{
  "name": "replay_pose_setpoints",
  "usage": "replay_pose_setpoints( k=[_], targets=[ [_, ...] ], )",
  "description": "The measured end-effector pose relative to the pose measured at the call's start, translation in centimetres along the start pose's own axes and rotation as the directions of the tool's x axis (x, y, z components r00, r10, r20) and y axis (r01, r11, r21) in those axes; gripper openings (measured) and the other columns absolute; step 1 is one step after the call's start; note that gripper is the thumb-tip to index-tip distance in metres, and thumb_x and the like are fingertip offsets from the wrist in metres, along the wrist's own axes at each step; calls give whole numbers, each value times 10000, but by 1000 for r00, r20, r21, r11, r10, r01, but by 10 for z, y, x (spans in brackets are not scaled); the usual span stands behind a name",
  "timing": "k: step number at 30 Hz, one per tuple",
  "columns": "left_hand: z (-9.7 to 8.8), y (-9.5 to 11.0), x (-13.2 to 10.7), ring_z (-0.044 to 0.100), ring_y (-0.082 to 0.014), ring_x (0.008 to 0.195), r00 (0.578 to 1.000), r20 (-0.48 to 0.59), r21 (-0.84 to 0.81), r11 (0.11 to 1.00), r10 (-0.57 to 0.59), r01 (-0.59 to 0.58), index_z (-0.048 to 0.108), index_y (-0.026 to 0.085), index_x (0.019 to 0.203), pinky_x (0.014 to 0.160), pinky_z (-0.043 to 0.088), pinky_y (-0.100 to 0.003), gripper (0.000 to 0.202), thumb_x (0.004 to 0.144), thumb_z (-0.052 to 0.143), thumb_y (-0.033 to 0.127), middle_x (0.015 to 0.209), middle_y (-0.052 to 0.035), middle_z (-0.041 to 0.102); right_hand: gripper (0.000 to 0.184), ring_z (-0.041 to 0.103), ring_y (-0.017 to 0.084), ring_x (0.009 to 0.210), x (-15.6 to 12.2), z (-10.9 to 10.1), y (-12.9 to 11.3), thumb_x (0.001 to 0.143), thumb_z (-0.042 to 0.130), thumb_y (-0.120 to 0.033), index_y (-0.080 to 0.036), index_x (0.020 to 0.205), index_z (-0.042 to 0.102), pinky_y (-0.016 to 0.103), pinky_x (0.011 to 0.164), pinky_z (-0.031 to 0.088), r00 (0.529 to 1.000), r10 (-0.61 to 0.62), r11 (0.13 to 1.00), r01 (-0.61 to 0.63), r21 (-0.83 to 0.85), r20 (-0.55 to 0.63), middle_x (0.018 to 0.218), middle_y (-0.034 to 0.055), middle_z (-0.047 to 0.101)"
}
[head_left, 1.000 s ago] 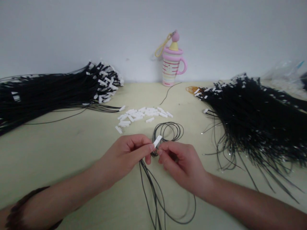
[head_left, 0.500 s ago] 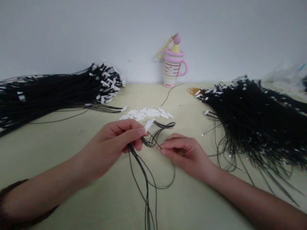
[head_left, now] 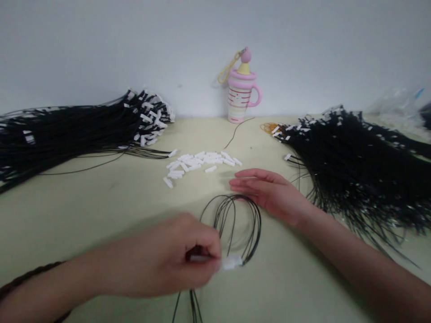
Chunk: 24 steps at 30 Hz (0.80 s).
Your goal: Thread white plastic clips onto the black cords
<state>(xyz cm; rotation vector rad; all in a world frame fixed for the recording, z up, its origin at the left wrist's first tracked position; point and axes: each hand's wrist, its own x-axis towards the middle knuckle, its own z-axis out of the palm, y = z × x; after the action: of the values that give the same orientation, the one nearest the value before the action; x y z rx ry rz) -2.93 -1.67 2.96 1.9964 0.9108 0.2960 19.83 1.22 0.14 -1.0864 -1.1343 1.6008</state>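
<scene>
My left hand [head_left: 178, 258] is closed on a white plastic connector [head_left: 232, 261] with thin black wires, low in the middle of the view. The connector is blurred, and its left part is hidden by my fingers. From it a loop of black wires [head_left: 257, 224] curves up and over, and more strands hang below my hand. My right hand [head_left: 266, 190] is open beside the top of the loop, fingers stretched to the left. Whether its fingers touch the wires I cannot tell. Beyond both hands lies a scatter of loose white connectors [head_left: 193, 162].
A thick bundle of black wires with white connectors [head_left: 101, 125] lies at left, another wire bundle [head_left: 363, 166] at right. By the wall stand a pink-and-white cup [head_left: 239, 96] and, far right, a clear plastic bag [head_left: 400, 105]. Orange rubber bands [head_left: 268, 128] lie behind the right bundle.
My left hand has come down and nearer with the wired connector, turning it. My right hand has let go of a single wire, opened and shifted slightly up and right.
</scene>
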Motion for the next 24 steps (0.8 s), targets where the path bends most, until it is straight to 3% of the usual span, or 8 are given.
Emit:
replay_pose_setpoints(
  k=[2, 3, 5, 7, 9, 12, 16, 24],
  targets=[
    [-4, -8, 10, 445, -80, 476, 996, 84, -37, 999, -37, 40, 627, 196, 614, 444, 299, -181, 194, 746, 543, 310, 525, 36, 561, 158, 613, 156, 896, -2, 1, -1, 778, 566, -205, -133, 909, 618, 317, 827, 458, 976, -166, 974, 139, -180, -144, 946, 85, 660],
    [-5, -10, 15, 446, -81, 481, 993, 93, -73, 995, -66, 73, 619, 192, 643, 446, 297, -182, 206, 773, 517, 315, 543, 34, 574, 139, 605, 147, 878, -5, 4, -2, 770, 572, -195, -130, 880, 624, 301, 824, 451, 939, -291, 921, 223, -320, -183, 925, 76, 658],
    [-7, -14, 22, 455, -81, 490, 991, 35, -153, 979, -129, 133, 608, 189, 669, 459, 308, -181, 212, 794, 502, 323, 569, 34, 606, 89, 581, 112, 769, -13, 12, -2, 745, 587, -163, -130, 821, 619, 245, 744, 447, 854, -500, 752, 346, -561, -145, 821, 39, 644],
    [-7, -16, 27, 470, -82, 502, 983, -55, -208, 965, -174, 159, 608, 187, 660, 479, 324, -181, 206, 786, 519, 323, 578, 36, 624, 32, 525, 76, 623, -23, 24, 0, 741, 576, -140, -136, 765, 598, 195, 606, 418, 827, -562, 622, 422, -660, 0, 690, -4, 597],
    [-6, -16, 29, 499, -92, 540, 974, -118, -238, 958, -191, 159, 613, 184, 649, 516, 354, -190, 208, 782, 521, 314, 591, 32, 628, 43, 457, 55, 523, -32, 37, 4, 764, 558, -155, -142, 735, 588, 176, 506, 358, 862, -473, 567, 456, -686, 183, 608, -29, 545],
    [-4, -15, 31, 527, -110, 590, 970, -150, -256, 955, -191, 148, 607, 176, 637, 567, 384, -210, 219, 787, 512, 305, 607, 22, 621, 98, 439, 53, 532, -37, 50, 11, 797, 544, -189, -145, 716, 578, 177, 506, 332, 887, -276, 534, 461, -708, 370, 625, -27, 535],
    [-2, -16, 31, 533, -110, 592, 965, -179, -274, 952, -190, 137, 590, 170, 625, 579, 393, -214, 237, 795, 511, 315, 592, 24, 602, 141, 446, 57, 601, -35, 54, 17, 809, 522, -157, -146, 668, 518, 175, 555, 330, 884, -243, 517, 467, -718, 400, 680, -24, 531],
    [1, -16, 32, 528, -94, 565, 965, -198, -316, 943, -173, 104, 582, 171, 617, 545, 386, -190, 210, 790, 519, 273, 572, 41, 589, 147, 418, 57, 571, -37, 55, 15, 791, 485, -121, -149, 649, 463, 176, 538, 322, 898, -233, 562, 438, -702, 374, 643, -30, 482]
  ],
)
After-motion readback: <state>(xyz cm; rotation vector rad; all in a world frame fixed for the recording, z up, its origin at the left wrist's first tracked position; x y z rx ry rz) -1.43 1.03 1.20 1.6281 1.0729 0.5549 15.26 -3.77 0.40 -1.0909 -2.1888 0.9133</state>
